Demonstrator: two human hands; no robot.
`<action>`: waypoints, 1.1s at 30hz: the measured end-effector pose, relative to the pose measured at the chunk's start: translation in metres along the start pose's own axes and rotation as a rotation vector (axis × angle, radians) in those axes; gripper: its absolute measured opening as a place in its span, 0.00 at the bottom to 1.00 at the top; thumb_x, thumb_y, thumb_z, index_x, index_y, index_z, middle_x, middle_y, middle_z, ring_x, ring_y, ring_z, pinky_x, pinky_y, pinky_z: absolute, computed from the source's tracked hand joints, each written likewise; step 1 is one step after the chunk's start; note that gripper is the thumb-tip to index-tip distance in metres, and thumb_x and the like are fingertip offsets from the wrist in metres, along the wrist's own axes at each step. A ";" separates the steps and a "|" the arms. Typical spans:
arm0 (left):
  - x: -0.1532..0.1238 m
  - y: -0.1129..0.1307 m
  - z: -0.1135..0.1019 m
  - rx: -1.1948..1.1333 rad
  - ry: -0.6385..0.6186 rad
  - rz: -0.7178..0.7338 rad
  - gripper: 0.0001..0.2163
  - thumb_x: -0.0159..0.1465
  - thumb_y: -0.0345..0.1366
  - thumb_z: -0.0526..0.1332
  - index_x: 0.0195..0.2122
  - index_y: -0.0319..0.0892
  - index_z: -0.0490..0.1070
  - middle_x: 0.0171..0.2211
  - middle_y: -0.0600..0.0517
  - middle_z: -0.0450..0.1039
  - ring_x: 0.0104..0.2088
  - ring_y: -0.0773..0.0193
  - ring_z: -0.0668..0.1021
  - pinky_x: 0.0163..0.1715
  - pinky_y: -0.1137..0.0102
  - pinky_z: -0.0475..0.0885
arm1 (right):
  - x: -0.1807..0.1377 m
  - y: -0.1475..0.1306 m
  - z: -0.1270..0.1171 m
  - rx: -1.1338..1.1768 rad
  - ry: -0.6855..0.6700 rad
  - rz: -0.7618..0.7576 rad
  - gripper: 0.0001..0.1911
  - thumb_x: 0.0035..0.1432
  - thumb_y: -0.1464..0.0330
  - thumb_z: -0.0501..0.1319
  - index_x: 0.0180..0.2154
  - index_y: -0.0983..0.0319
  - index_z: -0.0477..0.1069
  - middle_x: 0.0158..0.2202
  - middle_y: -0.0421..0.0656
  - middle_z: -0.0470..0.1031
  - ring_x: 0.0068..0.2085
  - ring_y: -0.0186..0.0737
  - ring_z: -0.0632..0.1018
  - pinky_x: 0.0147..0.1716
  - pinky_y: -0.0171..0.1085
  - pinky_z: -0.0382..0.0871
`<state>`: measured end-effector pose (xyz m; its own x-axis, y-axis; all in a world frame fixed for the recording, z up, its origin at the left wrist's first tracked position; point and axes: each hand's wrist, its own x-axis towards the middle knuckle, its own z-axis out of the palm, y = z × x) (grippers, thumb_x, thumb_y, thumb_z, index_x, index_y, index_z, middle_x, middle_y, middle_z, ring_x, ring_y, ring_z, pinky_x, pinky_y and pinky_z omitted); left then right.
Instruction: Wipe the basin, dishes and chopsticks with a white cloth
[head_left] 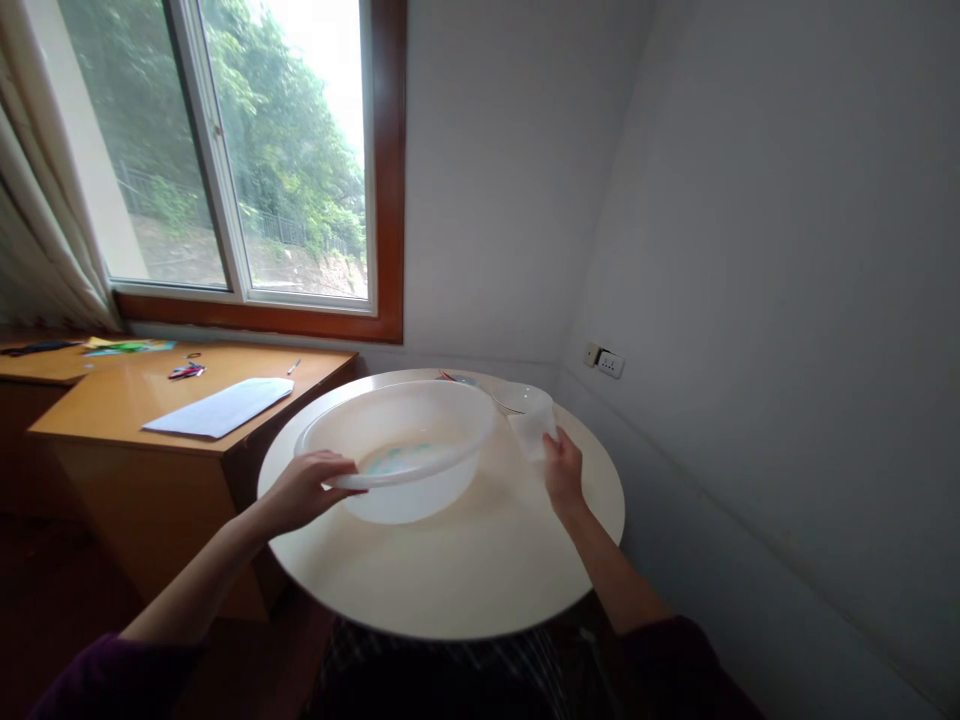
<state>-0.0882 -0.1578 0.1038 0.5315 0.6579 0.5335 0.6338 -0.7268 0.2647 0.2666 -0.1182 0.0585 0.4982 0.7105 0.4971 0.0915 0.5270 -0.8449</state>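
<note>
My left hand point(311, 485) grips the near-left rim of a large, translucent white plastic basin point(420, 490), thumb on one side and fingers on the other. The basin appears slightly tilted over a round cream table point(450, 590), and some blue-green marks show at its bottom. On the right, my right hand point(562, 468) is closed around the edge of a whitish, translucent object point(531, 432). Its exact kind is unclear. Just behind that lies a pale, rounded item point(529, 396) with a dark curved edge, partly hidden.
At the left, a wooden desk point(97, 410) bears white paper sheets point(221, 407), a pen point(293, 366), small coloured items point(186, 370) and coloured paper point(127, 346). A wall socket point(610, 363) is beyond the table. The window point(292, 150) and walls stand behind.
</note>
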 end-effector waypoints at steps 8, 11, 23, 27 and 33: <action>0.012 0.017 -0.010 -0.370 0.341 -0.316 0.14 0.54 0.46 0.60 0.18 0.42 0.69 0.18 0.53 0.74 0.22 0.63 0.76 0.24 0.70 0.71 | -0.006 -0.056 0.043 0.217 0.243 -0.106 0.15 0.52 0.66 0.52 0.40 0.64 0.68 0.34 0.44 0.74 0.43 0.43 0.74 0.42 0.44 0.69; 0.013 0.027 -0.012 -0.422 0.417 -0.381 0.14 0.54 0.46 0.60 0.19 0.41 0.70 0.17 0.53 0.73 0.21 0.64 0.75 0.23 0.70 0.70 | -0.050 -0.086 0.081 -0.076 0.009 -0.531 0.18 0.58 0.69 0.48 0.48 0.64 0.66 0.45 0.49 0.73 0.51 0.46 0.70 0.49 0.48 0.65; -0.004 0.024 -0.006 -0.720 0.590 -0.443 0.21 0.60 0.49 0.51 0.20 0.40 0.71 0.18 0.50 0.73 0.21 0.63 0.74 0.26 0.68 0.69 | -0.103 -0.104 0.150 -0.804 -0.534 -1.068 0.27 0.63 0.63 0.49 0.60 0.69 0.52 0.63 0.56 0.50 0.64 0.51 0.49 0.60 0.52 0.47; -0.003 0.029 -0.005 -0.661 0.692 -0.492 0.23 0.57 0.53 0.53 0.15 0.41 0.69 0.14 0.52 0.70 0.16 0.66 0.70 0.21 0.70 0.65 | -0.067 -0.127 0.149 -0.760 -0.641 -0.909 0.24 0.64 0.66 0.44 0.60 0.67 0.54 0.63 0.51 0.50 0.64 0.46 0.50 0.60 0.49 0.45; -0.008 0.029 -0.012 -0.697 0.868 -0.596 0.25 0.49 0.58 0.59 0.08 0.42 0.64 0.08 0.53 0.63 0.13 0.70 0.65 0.18 0.72 0.61 | 0.007 -0.135 0.134 -0.382 -0.792 -0.392 0.24 0.63 0.58 0.45 0.57 0.58 0.60 0.60 0.42 0.58 0.63 0.41 0.54 0.61 0.46 0.44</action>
<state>-0.0807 -0.1871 0.1166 -0.4450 0.7647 0.4661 0.0766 -0.4860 0.8706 0.1424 -0.1213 0.2024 -0.3416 0.6984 0.6289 0.4720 0.7062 -0.5278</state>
